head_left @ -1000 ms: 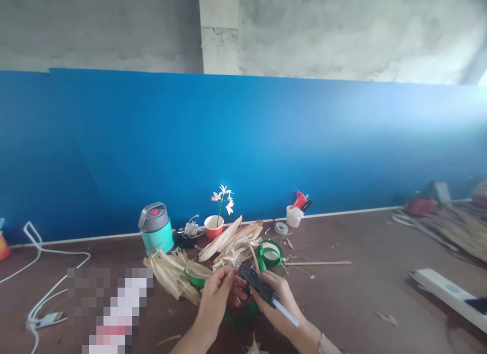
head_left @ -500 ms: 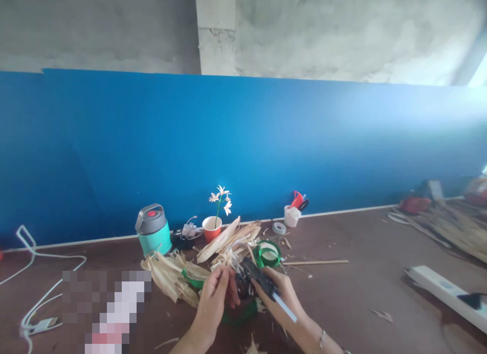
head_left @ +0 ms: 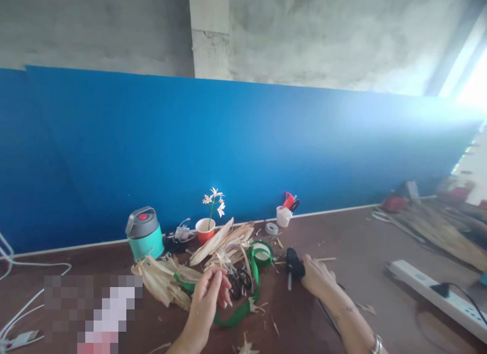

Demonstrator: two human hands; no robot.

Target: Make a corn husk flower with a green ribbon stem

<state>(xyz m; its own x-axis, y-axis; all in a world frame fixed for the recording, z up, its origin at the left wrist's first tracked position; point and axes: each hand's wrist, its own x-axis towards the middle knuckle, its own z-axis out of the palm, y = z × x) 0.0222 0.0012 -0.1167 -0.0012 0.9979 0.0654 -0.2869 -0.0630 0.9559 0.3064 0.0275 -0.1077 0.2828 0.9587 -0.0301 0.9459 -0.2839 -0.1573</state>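
My left hand (head_left: 211,290) is raised over the near middle of the table with thumb and fingers pinched together; what they hold is too small to make out. Farther right, my right hand (head_left: 316,277) grips a black hot glue gun (head_left: 293,265) low over the tabletop, a pale glue stick (head_left: 289,282) poking out of it. Behind my left hand lie scissors (head_left: 241,283) with dark handles, and a roll of green ribbon (head_left: 262,253) whose loose end trails forward. Dried corn husks (head_left: 224,245) are heaped beyond, with another husk bunch (head_left: 165,283) to the left.
A red paper cup (head_left: 205,235) with a husk flower (head_left: 214,199) stands at the back, near a turquoise food jar (head_left: 145,237). A tape roll (head_left: 271,228) lies beside a white cup of pens (head_left: 283,216). On the right are a power strip (head_left: 441,293) and a thin stick (head_left: 327,259).
My right hand has carried the glue gun away from my left hand, to the right. My left hand stays pinched near the husks. The camera view has turned slightly right.
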